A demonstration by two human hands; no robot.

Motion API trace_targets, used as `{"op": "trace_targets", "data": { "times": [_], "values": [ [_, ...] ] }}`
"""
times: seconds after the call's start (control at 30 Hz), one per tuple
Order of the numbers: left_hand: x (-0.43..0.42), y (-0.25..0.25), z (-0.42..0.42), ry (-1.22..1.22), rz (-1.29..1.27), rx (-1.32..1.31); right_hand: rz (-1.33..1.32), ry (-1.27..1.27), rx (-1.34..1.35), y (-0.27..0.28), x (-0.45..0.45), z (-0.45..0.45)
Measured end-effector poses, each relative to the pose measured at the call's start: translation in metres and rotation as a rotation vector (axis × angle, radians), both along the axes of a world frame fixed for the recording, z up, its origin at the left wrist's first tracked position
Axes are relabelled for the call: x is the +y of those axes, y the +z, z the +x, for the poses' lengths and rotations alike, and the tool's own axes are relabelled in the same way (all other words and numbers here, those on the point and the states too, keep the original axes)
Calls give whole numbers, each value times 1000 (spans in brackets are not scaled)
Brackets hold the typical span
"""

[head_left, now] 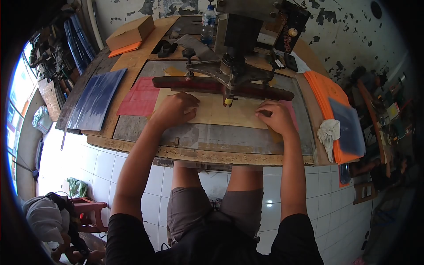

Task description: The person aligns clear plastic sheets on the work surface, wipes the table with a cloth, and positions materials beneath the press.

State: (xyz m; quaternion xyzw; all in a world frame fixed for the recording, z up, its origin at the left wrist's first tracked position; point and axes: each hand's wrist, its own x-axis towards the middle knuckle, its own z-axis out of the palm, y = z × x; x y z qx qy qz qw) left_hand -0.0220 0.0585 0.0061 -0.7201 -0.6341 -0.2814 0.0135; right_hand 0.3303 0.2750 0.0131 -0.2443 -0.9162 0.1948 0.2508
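Observation:
My left hand (177, 109) is over the left part of a pale yellow sheet (221, 110) on the press bed, its fingers curled toward the thumb. My right hand (278, 116) is at the sheet's right end, with thumb and fingers drawn together in a pinch. Whatever lies between the fingers of either hand is too thin or hidden to make out. Just beyond both hands, a dark red press bar (260, 90) hangs from a metal bracket (229, 73). A pink sheet (137, 97) lies left of my left hand.
Bluish clear plastic sheets (97, 101) lie on the table's left side. Orange folders (327, 95), more clear sheets (346, 123) and a white cloth (328, 134) are at right. A cardboard box (130, 33) and a water bottle (208, 24) stand behind. Another person is at lower left.

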Motion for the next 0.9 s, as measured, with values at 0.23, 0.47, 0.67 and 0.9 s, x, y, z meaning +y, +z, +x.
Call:
{"op": "trace_targets", "data": {
  "times": [0.23,0.47,0.67,0.9],
  "values": [
    [-2,1,0,7,-23,-6,-34,-13,-33,1,0,0],
    [-3,2,1,7,-24,8,-27,-16,-31,2,-2,0],
    [-2,1,0,6,-25,5,-30,-25,-34,2,-2,0],
    [-2,1,-1,8,-13,13,-41,-29,-40,6,-3,0]
  ]
}}
